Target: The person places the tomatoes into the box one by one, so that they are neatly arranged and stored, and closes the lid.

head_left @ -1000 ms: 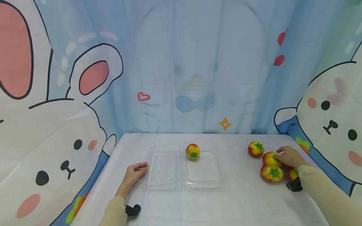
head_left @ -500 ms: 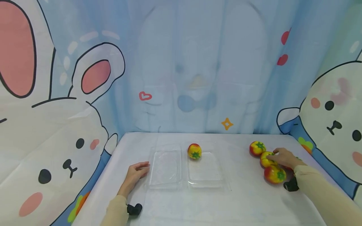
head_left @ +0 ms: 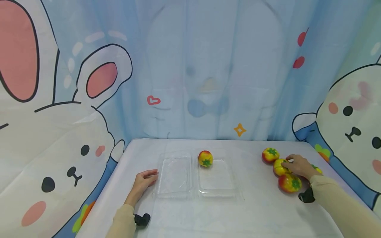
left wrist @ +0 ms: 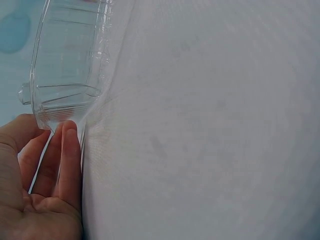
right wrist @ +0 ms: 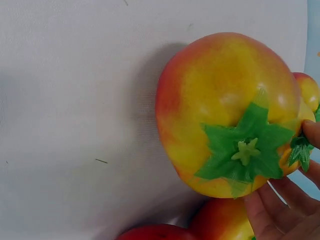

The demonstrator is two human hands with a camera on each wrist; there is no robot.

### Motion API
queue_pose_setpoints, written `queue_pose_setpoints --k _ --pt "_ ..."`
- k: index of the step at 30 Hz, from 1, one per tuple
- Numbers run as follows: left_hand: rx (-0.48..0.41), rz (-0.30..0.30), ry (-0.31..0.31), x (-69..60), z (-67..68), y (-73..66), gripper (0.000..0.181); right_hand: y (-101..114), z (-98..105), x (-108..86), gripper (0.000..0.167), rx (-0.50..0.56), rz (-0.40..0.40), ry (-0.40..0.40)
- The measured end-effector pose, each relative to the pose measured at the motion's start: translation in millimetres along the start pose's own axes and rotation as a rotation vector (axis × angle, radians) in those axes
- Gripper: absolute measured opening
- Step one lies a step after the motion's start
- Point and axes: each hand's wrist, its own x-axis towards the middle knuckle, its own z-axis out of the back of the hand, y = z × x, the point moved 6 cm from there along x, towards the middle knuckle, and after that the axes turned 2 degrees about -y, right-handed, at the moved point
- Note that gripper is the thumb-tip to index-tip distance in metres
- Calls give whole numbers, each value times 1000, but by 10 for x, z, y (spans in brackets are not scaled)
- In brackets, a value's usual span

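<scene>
Rabbit print [head_left: 68,138]: on the curtain, left of and beyond the clear container [head_left: 175,177].
Left wrist device [head_left: 143,219]: black, at the sleeve cuff, on the near left side of the container.
Left hand [head_left: 143,182]: fingers extended; fingertips touch the container's left edge without closing round it.
Container right half [head_left: 216,178]: transparent, lying on the white cloth [head_left: 253,215].
Single fruit [head_left: 205,159]: red and yellow with green leaves, at the far end of the container's right half.
Rear fruit [head_left: 270,155]: right of the container; flanks the held fruit on its far side.
Held fruit [head_left: 279,167]: right of the container, gripped by the right hand; lift from the cloth cannot be told.
Front fruit [head_left: 289,183]: right of the container, just beside the held fruit; obstructs the right wrist view.
Right hand [head_left: 301,166]: fingers and thumb grip the held fruit.
Right wrist device [head_left: 307,195]: black, right of the container.
Screened fruit [head_left: 317,169]: farther right of the container, partly hidden by the right hand and sleeve.
</scene>
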Motion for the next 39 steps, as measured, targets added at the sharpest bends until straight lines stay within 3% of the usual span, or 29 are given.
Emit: queue_pose_setpoints --k 7,20,32,39 --pt "8 -4 7 15 0 15 32 123 69 -67 73 20 10 -19" --pt "9 -1 -2 1 -7 12 34 600 78 -28 60 12 204 -126" --pt "2 -5 -4 -1 -3 -37 34 1440 19 -93 49 68 391 -217" --pt "-14 3 -4 12 -12 -8 33 1859 -165 -112 46 140 474 -201"
